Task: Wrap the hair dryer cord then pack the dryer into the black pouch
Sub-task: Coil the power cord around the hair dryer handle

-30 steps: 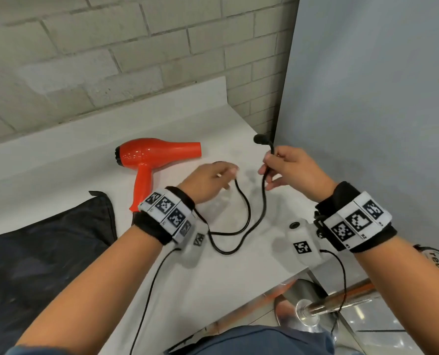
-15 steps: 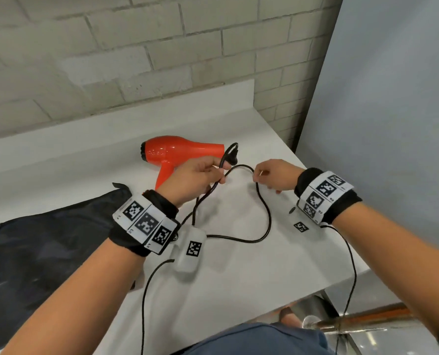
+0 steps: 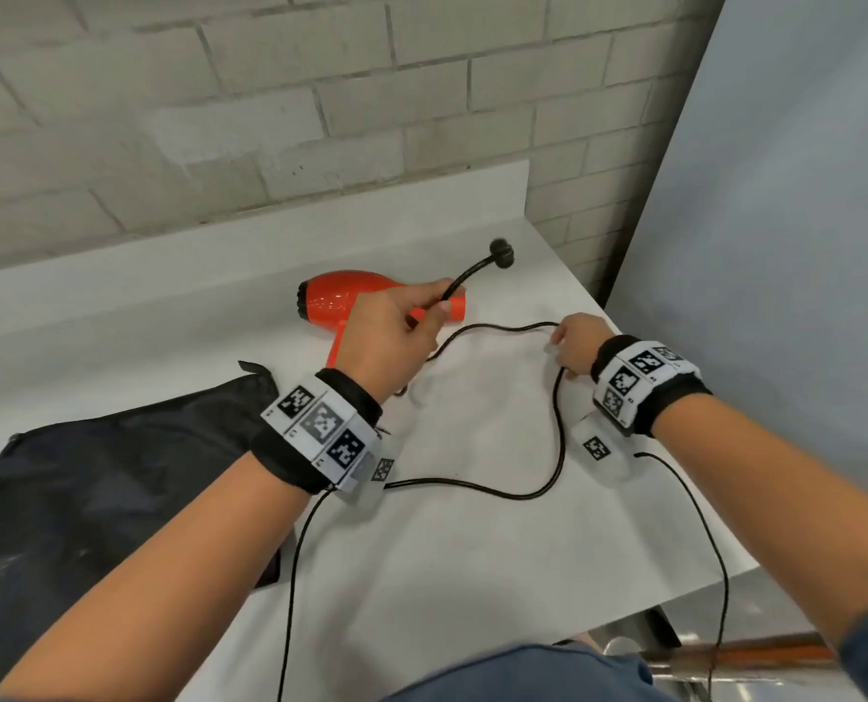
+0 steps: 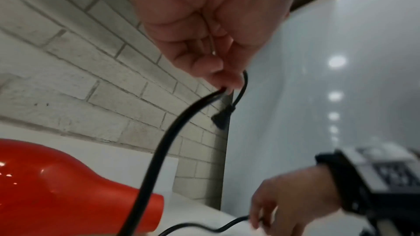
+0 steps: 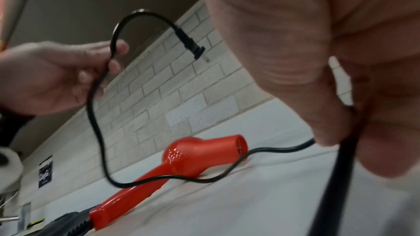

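The red hair dryer [image 3: 341, 296] [image 5: 200, 152] [image 4: 56, 186] lies on its side on the white counter [image 3: 472, 575], nozzle to the right. Its black cord [image 3: 556, 438] [image 5: 95, 123] runs in a loose loop over the counter. My left hand [image 3: 396, 331] [image 4: 204, 42] [image 5: 56, 74] is raised in front of the dryer and pinches the cord near its plug [image 3: 502, 253] [image 5: 191, 46] [image 4: 223, 116], which sticks up in the air. My right hand [image 3: 576, 344] [image 5: 318, 78] [image 4: 284, 202] is low on the counter to the right, fingers curled round the cord farther along. The black pouch [image 3: 92, 499] lies flat at the left.
A pale brick wall [image 3: 270, 119] rises behind the counter's upstand. A grey panel [image 3: 776, 245] closes off the right side. The counter's front right corner [image 3: 746, 564] ends above a metal rail [image 3: 726, 656]. Thin sensor cables [image 3: 295, 575] hang from both wrists.
My left hand has lifted the plug end up and away, in front of the dryer. My right hand has stayed low on the cord, and the loop between the hands has widened.
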A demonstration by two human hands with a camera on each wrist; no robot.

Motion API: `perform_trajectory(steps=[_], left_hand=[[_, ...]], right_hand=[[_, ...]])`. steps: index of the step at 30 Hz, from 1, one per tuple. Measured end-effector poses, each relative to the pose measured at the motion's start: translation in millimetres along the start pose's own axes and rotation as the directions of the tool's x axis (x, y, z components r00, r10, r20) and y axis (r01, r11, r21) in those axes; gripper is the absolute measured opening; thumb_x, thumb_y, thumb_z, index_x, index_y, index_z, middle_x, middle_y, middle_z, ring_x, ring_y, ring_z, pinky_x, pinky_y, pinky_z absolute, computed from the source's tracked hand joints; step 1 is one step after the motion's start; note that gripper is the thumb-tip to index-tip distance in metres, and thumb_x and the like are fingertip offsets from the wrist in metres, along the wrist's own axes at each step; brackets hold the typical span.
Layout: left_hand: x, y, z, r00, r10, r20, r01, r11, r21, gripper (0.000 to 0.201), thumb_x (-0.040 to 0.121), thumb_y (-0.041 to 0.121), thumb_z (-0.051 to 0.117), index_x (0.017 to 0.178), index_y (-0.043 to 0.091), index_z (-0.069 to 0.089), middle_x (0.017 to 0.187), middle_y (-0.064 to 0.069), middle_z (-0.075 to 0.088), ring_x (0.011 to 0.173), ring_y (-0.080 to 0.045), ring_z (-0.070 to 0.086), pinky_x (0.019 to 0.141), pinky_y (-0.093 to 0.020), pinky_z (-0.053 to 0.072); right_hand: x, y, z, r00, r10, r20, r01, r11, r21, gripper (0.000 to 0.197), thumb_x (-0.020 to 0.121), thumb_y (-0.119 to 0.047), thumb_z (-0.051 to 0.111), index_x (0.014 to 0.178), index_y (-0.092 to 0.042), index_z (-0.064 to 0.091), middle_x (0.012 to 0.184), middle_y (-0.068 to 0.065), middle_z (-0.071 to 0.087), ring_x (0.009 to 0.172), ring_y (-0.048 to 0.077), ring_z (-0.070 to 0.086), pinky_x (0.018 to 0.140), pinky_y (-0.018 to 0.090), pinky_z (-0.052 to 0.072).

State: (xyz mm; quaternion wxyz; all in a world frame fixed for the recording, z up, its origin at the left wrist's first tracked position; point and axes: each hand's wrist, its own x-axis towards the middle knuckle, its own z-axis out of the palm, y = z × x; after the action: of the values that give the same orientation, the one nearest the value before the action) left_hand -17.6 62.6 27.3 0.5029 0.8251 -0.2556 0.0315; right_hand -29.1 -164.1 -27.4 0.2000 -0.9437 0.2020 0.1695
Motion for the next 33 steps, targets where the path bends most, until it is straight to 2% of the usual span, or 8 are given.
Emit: perform_trajectory(steps=[2,5,9,14,17,21,27,33], left_hand=[[-5,-6,9,0.996,0.072,0.046,-0.075,0.994,0.084,0.023,0.087,0.014,0.057,0.107,0.017,0.068,0.082,0.001,0.069,0.053,-0.003,0.056,0.059,-0.006,0.044],[-15,-16,21,0.96,0.098,0.264,-0.18,0.934,0.309,0.024,0.088,0.015,0.055,0.109,0.014,0.067,0.094,-0.009,0.073,0.069,-0.011,0.06,0.068,-0.014,0.042],[-27,-33,30,0.816,-0.123,0.565,-0.247,0.81,0.532,0.027,0.09,0.016,0.052,0.113,0.017,0.065,0.109,-0.007,0.07,0.102,-0.023,0.062,0.091,-0.028,0.044],[-40,-41,30,0.655,-0.399,0.641,-0.176,0.745,0.643,0.029,0.088,0.016,0.051,0.115,0.017,0.063,0.121,-0.005,0.062,0.107,-0.022,0.059,0.094,-0.031,0.046],[-32,-44,5,0.743,-0.343,0.574,-0.07,0.814,0.577,0.03,0.087,0.029,0.055,0.116,0.022,0.059,0.122,-0.004,0.057,0.099,-0.016,0.054,0.09,-0.028,0.042],[-14,-71,-26,0.861,-0.41,0.302,0.152,0.773,0.616,0.053,0.083,0.032,0.059,0.132,0.023,0.039,0.134,-0.014,0.037,0.112,-0.03,0.048,0.101,-0.039,0.04],[6,-99,-44,0.743,-0.617,0.258,0.32,0.666,0.674,0.086,0.081,0.026,0.061,0.142,0.04,0.001,0.123,-0.021,0.053,0.098,-0.033,0.057,0.079,-0.035,0.049],[16,-93,-43,0.736,-0.598,0.316,0.446,0.78,0.438,0.073,0.079,0.024,0.066,0.139,0.037,0.025,0.13,-0.014,0.046,0.103,-0.03,0.055,0.078,-0.035,0.054]], right_hand=[[-9,17,-6,0.997,0.074,-0.004,-0.074,0.997,-0.008,0.027,0.082,-0.002,0.057,0.108,0.006,0.059,0.075,0.009,0.058,0.056,0.019,0.055,0.034,0.009,0.043],[-19,34,-5,0.983,0.169,0.073,-0.153,0.971,-0.184,0.012,0.082,-0.016,0.062,0.078,-0.006,0.057,0.082,0.009,0.061,0.062,0.022,0.056,0.053,0.024,0.048],[-24,46,5,0.976,0.191,0.104,-0.169,0.967,-0.192,0.026,0.079,-0.022,0.066,0.064,-0.01,0.049,0.065,0.006,0.056,0.053,0.017,0.05,0.058,0.025,0.046],[-33,42,6,0.979,0.171,0.107,-0.147,0.968,-0.203,0.023,0.083,-0.024,0.064,0.093,-0.004,0.059,0.085,0.013,0.064,0.077,0.026,0.061,0.065,0.028,0.049],[-38,28,5,0.995,0.099,-0.002,-0.096,0.961,-0.261,0.037,0.086,-0.024,0.057,0.113,0.001,0.055,0.119,0.016,0.06,0.109,0.03,0.057,0.081,0.029,0.045],[-49,-17,11,0.983,-0.131,-0.132,0.124,0.991,-0.058,0.033,0.087,-0.023,0.055,0.114,-0.004,0.053,0.118,0.015,0.057,0.109,0.029,0.053,0.085,0.03,0.041],[-65,-87,37,0.912,-0.402,-0.078,0.409,0.9,0.152,0.024,0.085,-0.024,0.059,0.104,-0.009,0.058,0.101,0.01,0.06,0.081,0.018,0.051,0.071,0.026,0.038],[-70,-108,56,0.852,-0.519,0.067,0.513,0.853,0.091,0.042,0.087,-0.01,0.051,0.127,-0.019,0.045,0.122,0.011,0.05,0.104,0.024,0.052,0.086,0.028,0.04]])
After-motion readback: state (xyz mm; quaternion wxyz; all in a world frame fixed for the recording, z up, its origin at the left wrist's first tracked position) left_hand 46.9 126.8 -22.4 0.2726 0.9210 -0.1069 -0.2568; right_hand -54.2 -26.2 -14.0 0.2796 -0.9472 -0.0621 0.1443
